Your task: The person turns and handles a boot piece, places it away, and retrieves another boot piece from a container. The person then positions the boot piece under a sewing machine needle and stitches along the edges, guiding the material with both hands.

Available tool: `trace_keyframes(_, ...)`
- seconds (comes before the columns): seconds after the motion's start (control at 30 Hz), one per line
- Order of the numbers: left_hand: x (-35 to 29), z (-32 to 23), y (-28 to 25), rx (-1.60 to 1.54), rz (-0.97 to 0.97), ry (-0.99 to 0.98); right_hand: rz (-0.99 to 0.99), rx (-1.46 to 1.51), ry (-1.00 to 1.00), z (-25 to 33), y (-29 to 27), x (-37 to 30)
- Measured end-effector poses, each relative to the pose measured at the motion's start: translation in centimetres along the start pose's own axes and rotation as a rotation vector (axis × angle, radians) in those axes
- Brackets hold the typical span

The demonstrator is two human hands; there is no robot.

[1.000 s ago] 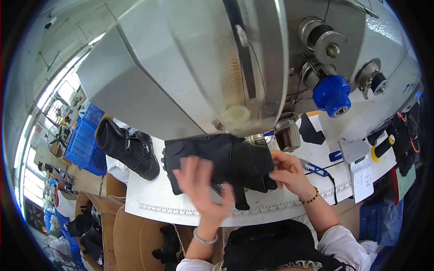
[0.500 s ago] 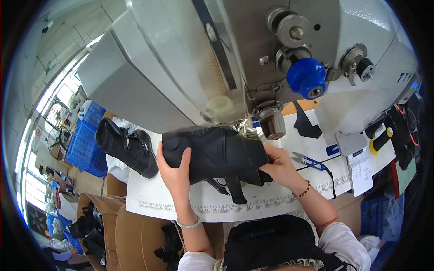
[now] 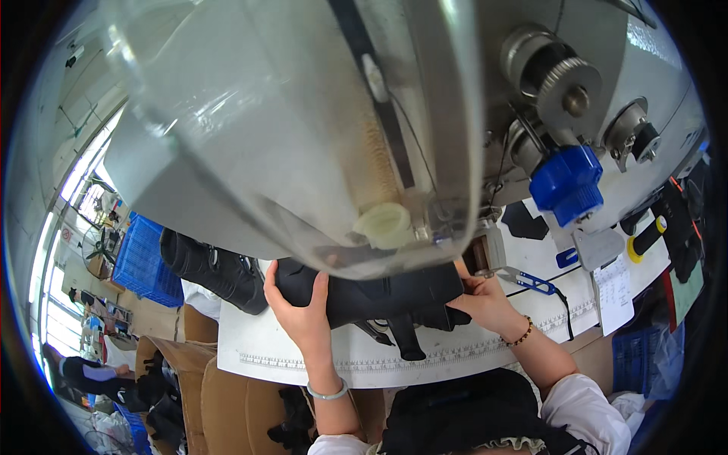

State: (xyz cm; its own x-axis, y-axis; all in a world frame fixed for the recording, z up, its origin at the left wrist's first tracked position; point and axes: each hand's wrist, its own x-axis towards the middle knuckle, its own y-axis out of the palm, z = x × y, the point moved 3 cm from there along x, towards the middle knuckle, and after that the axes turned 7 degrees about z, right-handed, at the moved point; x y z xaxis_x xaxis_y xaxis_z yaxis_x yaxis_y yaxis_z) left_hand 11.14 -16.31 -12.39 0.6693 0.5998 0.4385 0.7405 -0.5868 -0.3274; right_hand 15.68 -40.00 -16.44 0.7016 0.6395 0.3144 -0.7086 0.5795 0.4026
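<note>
A black padded fabric piece (image 3: 379, 297) with hanging straps lies across the white worktable under the head of a sewing machine (image 3: 531, 45). My left hand (image 3: 307, 307) grips its left end, thumb on top and fingers wrapped around the far side. At its right end my right hand (image 3: 489, 303) pinches the edge between thumb and fingers. The machine's clear cover (image 3: 303, 152) hides the needle area and the piece's far edge. Left of my left hand rests a black laced, boot-like piece (image 3: 216, 269).
Blue-handled thread snips (image 3: 523, 280) lie just past my right hand. Further right are a paper sheet (image 3: 613, 296) and a yellow-and-black spool (image 3: 647, 239). A ruler strip (image 3: 455, 353) follows the table's near edge. Cardboard boxes (image 3: 235, 406) stand at lower left; another person (image 3: 98, 375) is beyond.
My view has shifted closer to the machine, whose cover now fills more of the picture. Both hands keep hold of the black fabric piece. The person at far left has come further into view.
</note>
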Motion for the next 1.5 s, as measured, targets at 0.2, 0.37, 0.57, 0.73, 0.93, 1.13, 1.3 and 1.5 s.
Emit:
trace_keyframes(0.2, 0.2, -0.7, 0.0, 0.009, -0.01, 0.012, -0.021, -0.102, -0.029, 0.1, 0.2, 0.2)
trace_keyframes(0.37, 0.7, -0.6, 0.1, 0.077, -0.001, 0.03, -0.095, -0.092, -0.004, 0.1, 0.2, 0.2)
trace_keyframes(0.57, -4.1, -4.8, 1.4, 0.42, -0.054, 0.616, -0.105, -0.082, 0.037, 0.3, 0.2, 0.3)
trace_keyframes(0.73, -9.7, -6.7, 6.3, 0.47, 0.554, 0.692, -0.113, -0.033, 0.038, 0.5, 0.5, -0.1)
trace_keyframes(0.93, -10.0, -6.8, 7.0, 0.428, 0.454, 0.723, -0.108, -0.028, 0.02, 0.3, 0.6, -0.1)
trace_keyframes(1.13, -10.0, -6.5, 7.3, 0.423, 0.436, 0.718, -0.127, 0.084, 0.036, 0.1, 0.7, 0.0)
trace_keyframes(1.3, -9.2, -6.3, 6.7, 0.365, 0.46, 0.735, -0.149, 0.151, 0.01, -0.2, 1.5, 0.3)
trace_keyframes(1.5, -7.5, -6.4, 5.6, 0.232, 0.522, 0.782, -0.223, 0.178, -0.013, -1.3, 2.3, 0.5)
